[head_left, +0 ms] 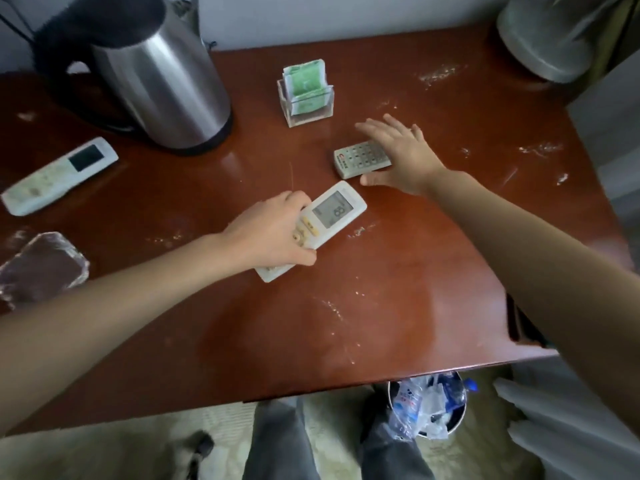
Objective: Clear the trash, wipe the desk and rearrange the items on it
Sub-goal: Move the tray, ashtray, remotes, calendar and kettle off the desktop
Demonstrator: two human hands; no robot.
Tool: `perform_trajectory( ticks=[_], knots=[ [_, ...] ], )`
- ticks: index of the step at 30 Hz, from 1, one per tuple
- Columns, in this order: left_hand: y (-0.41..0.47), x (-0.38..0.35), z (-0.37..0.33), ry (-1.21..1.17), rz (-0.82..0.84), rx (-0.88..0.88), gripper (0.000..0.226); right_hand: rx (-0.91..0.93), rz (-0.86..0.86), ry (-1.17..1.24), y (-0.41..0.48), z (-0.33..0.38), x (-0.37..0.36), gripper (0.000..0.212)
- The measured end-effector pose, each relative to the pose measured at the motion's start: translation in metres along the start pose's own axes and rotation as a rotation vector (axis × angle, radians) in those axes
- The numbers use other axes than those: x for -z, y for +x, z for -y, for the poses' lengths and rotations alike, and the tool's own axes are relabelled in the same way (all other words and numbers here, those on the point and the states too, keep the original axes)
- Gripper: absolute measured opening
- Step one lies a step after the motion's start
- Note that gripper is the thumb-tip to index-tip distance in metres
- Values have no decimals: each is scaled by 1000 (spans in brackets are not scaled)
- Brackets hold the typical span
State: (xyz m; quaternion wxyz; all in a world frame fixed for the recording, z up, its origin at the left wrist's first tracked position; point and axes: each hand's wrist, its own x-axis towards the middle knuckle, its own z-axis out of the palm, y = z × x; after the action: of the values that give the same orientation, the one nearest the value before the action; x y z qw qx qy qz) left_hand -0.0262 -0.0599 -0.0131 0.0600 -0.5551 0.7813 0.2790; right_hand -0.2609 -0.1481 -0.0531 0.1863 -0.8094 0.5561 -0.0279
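**Both hands on remotes at the desk's centre**

Left hand is clamped around the lower half of a white remote, fingers curled over its edges; the remote lies flat on the desk, its grey display showing digits. Right hand is spread wide, fingers splayed, palm over the right end of a smaller grey remote with rows of buttons; whether it presses on it is unclear. A third white remote lies well apart at the left edge. The desk is glossy reddish-brown wood, flecked with pale smears and crumbs. A steel kettle stands at the back left, near a clear holder of green packets. A bin of plastic trash sits below the front edge.
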Motion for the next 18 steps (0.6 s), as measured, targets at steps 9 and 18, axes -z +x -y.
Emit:
perform_trajectory(
  ticks=[9,18],
  knots=[
    [28,52,66,43,40,-148,56,-102,30,-91,28,22,-6,71],
    [-9,66,74,-90,-17,-59,56,-425,-241,343,3,105,0,52]
  ],
)
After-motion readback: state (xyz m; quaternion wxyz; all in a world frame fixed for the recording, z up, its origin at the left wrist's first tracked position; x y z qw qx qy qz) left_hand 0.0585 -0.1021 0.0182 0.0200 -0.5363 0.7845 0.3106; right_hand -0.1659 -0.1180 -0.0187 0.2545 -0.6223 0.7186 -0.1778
